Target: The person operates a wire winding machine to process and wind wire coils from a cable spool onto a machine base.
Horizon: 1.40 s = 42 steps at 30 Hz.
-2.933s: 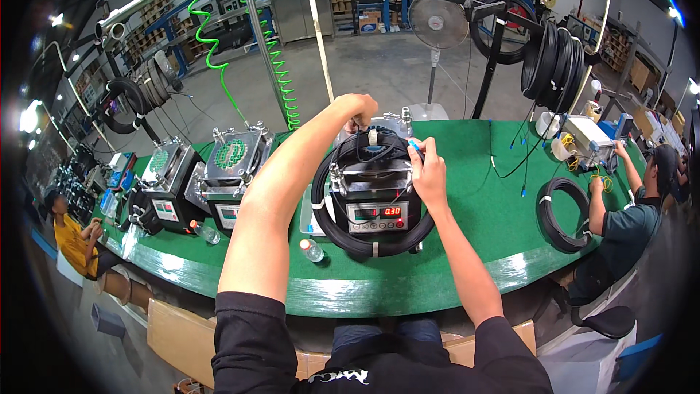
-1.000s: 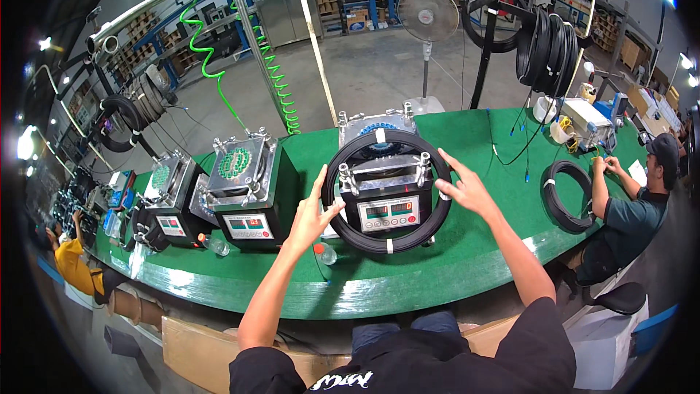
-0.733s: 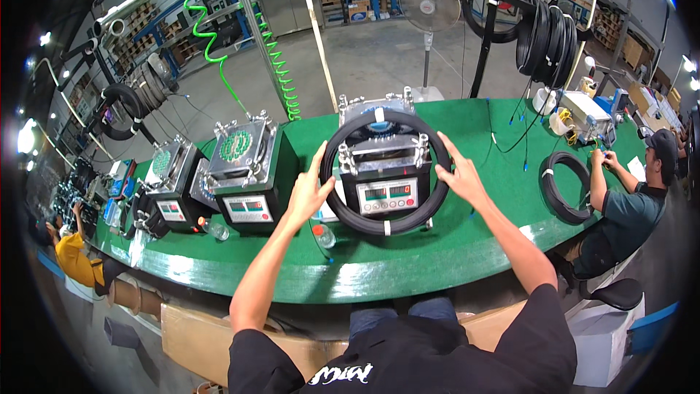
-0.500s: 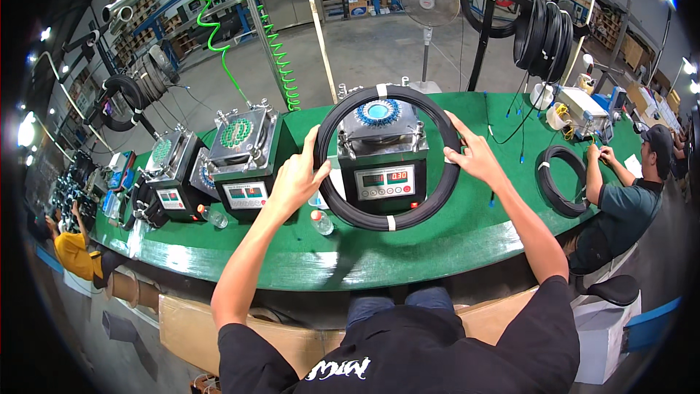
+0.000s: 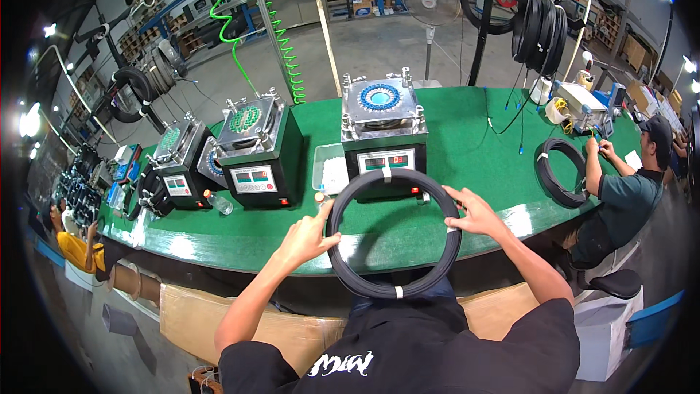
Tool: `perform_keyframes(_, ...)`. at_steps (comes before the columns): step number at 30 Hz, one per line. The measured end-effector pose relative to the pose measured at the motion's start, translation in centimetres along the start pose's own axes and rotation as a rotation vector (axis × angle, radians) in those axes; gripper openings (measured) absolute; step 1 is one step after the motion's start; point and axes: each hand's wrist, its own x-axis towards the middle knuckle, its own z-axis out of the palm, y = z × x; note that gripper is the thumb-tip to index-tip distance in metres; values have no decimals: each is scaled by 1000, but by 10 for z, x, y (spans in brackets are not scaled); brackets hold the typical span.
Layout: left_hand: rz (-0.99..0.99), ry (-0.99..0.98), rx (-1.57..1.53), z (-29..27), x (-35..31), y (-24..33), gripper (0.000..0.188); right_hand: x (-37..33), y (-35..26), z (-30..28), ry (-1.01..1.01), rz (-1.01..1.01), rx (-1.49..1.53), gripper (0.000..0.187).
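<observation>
Both my hands hold a coil of black cable [image 5: 379, 290], tied with several white bands, in front of my body. My left hand [image 5: 306, 239] grips its left side with fingers and thumb. On the opposite side, my right hand [image 5: 477, 213] pinches the ring near a white band. The coil hangs over the near table edge, its lower part over my lap. Just beyond it stands a black machine [image 5: 383, 142] with a lit display and a round plate of blue-tipped pieces. The coil covers the machine's lower front corner.
Two similar machines, one in the middle [image 5: 259, 153] and one further left [image 5: 179, 164], stand on the green table [image 5: 467, 142]. A clear tray [image 5: 332, 168] and a bottle [image 5: 219, 203] are nearby. At right, a co-worker [image 5: 627, 190] sits by another cable coil [image 5: 561, 174].
My hands have brought the coil down and toward me, from in front of the machine to the table's near edge. The machine's top is now uncovered. The grip stays the same.
</observation>
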Motion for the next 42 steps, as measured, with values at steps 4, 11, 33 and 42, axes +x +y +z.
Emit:
perform_keyframes(4, -45, -110, 30, 32, 8, -22, 84, -1, 41, 43, -25, 8, -80, 86)
perform_keyframes(11, -45, -170, 50, 82, 25, -56, 86, 5, 62, 73, -206, 180, -115, 88)
perform_keyframes(33, 221, -245, -1193, -81, -43, -20, 34, -18, -27, -83, -287, -25, 1013, 21)
perform_keyframes(42, 525, 518, -146, -62, 32, 36, 11, 42, -88, -60, 102, -445, 350, 13)
